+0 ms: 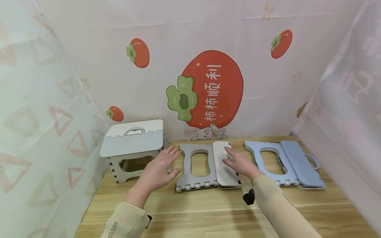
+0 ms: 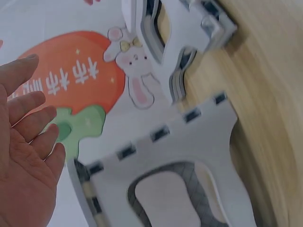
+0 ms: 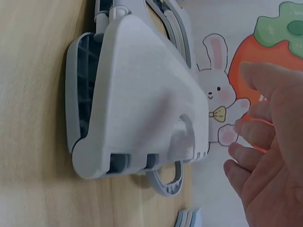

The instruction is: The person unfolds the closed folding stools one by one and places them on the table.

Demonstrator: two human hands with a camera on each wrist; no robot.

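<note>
A grey and white folding stool (image 1: 132,147) stands unfolded on its legs at the back left, a carry handle in its top. In the middle, a second grey and white stool (image 1: 221,167) lies folded flat on the table. My left hand (image 1: 160,168) is between these two, fingers spread and holding nothing; the left wrist view has the hand (image 2: 28,142) beside the standing stool's side leg panel (image 2: 208,137). Over the folded stool's white top panel hovers my right hand (image 1: 241,162). In the right wrist view its loosely bent fingers (image 3: 255,127) are apart from that panel (image 3: 142,94).
To the right lies a blue folding stool (image 1: 300,162), folded flat, its handle (image 1: 314,162) sticking out to the right. The wooden table (image 1: 202,215) meets a printed backdrop (image 1: 214,89) behind, and pale curtains (image 1: 35,148) hang on both sides.
</note>
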